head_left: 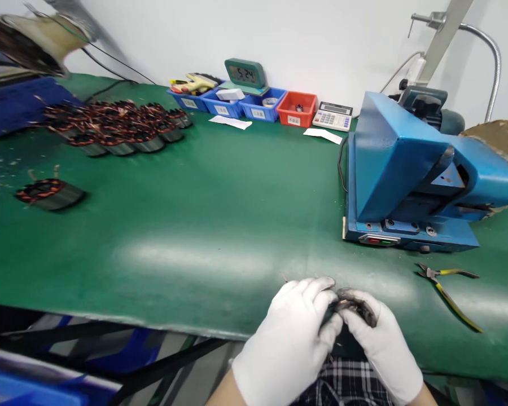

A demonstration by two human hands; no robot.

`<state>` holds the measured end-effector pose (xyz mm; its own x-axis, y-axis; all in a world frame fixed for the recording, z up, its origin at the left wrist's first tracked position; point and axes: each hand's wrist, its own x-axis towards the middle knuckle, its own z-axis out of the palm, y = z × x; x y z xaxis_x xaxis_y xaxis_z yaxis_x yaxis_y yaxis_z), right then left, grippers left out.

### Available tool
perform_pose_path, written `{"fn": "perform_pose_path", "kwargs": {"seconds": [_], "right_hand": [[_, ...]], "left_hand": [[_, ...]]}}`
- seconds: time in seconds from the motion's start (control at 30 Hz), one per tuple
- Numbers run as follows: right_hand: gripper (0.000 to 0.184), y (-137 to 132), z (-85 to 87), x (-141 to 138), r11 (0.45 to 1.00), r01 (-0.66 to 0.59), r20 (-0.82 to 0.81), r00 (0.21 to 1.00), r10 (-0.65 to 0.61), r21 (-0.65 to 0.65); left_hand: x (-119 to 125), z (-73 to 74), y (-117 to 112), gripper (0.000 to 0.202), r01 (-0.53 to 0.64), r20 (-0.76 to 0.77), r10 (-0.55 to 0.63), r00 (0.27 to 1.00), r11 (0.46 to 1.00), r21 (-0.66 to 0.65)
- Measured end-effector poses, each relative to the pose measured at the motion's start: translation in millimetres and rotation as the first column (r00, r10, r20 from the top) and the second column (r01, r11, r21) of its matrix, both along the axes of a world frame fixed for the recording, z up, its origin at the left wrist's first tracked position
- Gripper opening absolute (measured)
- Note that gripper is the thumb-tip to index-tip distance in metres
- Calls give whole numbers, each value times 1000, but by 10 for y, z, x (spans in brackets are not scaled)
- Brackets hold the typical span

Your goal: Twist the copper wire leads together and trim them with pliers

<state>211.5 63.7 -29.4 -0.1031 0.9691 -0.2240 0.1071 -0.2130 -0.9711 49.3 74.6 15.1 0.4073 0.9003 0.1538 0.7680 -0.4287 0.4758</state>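
Observation:
My left hand [294,332], in a white glove with dark-stained fingertips, is near the front edge of the green table. Its fingers are curled and closed. My right hand [379,338], gloved the same way, meets it fingertip to fingertip, its blackened fingers bent inward. Between the fingertips lies something small and dark, mostly hidden, with a pinkish or copper-coloured speck; I cannot make out what it is. Just beyond my left knuckles a thin copper-coloured wire end [284,277] sticks up. Diagonal cutters [435,275] with yellow-and-black handles lie spread to the right.
A blue bench machine [400,169] stands at the right. Several copper-wound stators [122,148] crowd the back left; a single stator [53,194] sits nearer. Along the wall are blue bins [258,113], a red bin [294,119], a calculator [333,117] and a digital clock [244,73].

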Motion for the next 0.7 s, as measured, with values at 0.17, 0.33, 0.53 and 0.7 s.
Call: {"fn": "perform_pose_path", "kwargs": {"seconds": [0.17,0.33,0.53,0.7], "right_hand": [[14,69,63,-112,997,77,11,997,-76,-12],[23,-36,99,-133,969,177,5,984,-179,-175],[16,-123,17,14,948,205,148,958,-245,242],[16,-38,49,-29,841,-95,404,902,-154,533]], "left_hand": [[-12,-106,-13,24,21,19,-21,1000,1000,-2],[52,-167,-19,19,-38,118,33,993,998,41],[45,-192,-24,15,-40,164,30,986,997,59],[22,-212,-21,16,4,135,-17,991,996,92]]}}
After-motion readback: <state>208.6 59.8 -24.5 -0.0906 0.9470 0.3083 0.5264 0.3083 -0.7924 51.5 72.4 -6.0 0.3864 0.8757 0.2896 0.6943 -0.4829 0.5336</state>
